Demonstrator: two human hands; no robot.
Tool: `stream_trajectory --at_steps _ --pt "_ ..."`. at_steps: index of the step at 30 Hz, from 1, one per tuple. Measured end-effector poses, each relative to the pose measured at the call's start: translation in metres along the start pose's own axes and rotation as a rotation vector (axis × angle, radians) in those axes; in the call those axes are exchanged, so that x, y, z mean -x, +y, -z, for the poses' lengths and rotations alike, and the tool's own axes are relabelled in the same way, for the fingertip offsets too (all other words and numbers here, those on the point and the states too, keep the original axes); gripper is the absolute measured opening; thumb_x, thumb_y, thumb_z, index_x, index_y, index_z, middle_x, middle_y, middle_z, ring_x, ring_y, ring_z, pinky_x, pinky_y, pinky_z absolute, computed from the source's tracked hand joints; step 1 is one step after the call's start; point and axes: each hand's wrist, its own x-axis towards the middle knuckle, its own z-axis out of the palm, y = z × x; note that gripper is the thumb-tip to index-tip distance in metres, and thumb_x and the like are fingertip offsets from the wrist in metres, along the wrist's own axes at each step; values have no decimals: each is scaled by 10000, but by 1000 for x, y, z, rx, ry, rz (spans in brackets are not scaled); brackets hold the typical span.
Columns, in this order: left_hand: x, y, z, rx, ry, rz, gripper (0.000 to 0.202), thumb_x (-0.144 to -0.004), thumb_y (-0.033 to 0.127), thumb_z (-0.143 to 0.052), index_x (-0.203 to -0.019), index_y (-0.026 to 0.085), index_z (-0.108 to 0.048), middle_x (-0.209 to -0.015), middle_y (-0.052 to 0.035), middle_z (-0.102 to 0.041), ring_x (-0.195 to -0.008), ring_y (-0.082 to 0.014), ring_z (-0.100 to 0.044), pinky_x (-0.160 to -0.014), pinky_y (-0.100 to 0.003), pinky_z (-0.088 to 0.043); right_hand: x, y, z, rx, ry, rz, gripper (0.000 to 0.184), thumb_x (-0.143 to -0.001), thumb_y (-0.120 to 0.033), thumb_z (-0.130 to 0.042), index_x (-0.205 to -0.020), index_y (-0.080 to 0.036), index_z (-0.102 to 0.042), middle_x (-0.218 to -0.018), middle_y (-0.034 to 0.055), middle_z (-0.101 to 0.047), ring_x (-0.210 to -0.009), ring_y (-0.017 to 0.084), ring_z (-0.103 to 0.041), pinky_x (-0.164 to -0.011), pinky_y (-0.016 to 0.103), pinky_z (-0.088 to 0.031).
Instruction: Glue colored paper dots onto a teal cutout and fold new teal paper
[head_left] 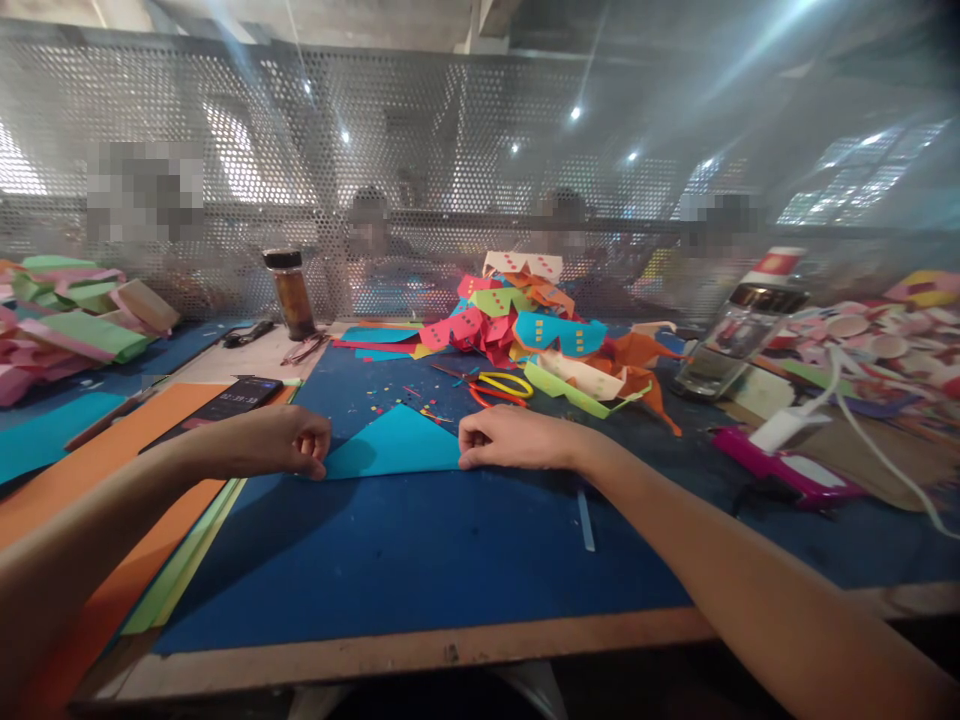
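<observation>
A blue sheet of paper (397, 445), folded to a triangle, lies on the dark blue table mat with its point away from me. My left hand (294, 440) is closed, its fingertips pinching the paper's left corner. At the right corner, my right hand (510, 438) has curled fingers and its thumb pressed on the paper. Just beyond lie scissors (506, 386) with yellow and orange handles, among small coloured paper scraps (420, 408). Behind them rises a pile of folded paper pieces (517, 315) in several colours, some with small cut-out windows.
Orange sheets (142, 470) and a phone (244, 395) lie at the left. A dark-capped jar (291, 295) stands behind. On the right are a glass bottle (727, 335), a magenta device (787, 470) and a white cable (881, 440). A perforated metal screen (450, 130) closes the back.
</observation>
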Motion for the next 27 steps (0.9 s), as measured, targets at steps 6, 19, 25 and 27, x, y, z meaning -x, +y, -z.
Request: stream_trajectory --at_steps 6,19,25,27 --pt "1 2 0 -13 1 28 193 -764 403 -644 -739 212 -652 -752 -3 -659 -722 -190 -600 -623 -265 -387 0 0 0 0 -2 -3 151 -818 -347 -679 -805 -200 -647 -844 28 -698 -748 169 -591 -630 282 -354" --pt "-4 -3 -4 40 -5 8 135 -747 347 -651 -732 213 -638 -692 16 -613 -661 -170 -566 -585 -260 -365 2 0 2 9 -2 -16 151 -808 -349 -677 -800 -201 -652 -857 26 -693 -757 168 -589 -626 280 -356" --pt "-5 -3 -8 62 4 -77 61 -747 248 -611 -777 217 -654 -734 9 -658 -701 -165 -590 -646 -261 -406 2 -2 3 22 -4 -14 135 -803 -333 -687 -794 -205 -644 -854 23 -690 -787 173 -594 -617 272 -349" --pt "-4 -4 -8 60 6 -97 84 -749 250 -604 -789 218 -671 -764 1 -679 -731 -169 -603 -657 -260 -409 1 -2 2 11 -3 -14 122 -800 -319 -692 -806 -207 -644 -826 16 -681 -767 170 -590 -609 270 -346"
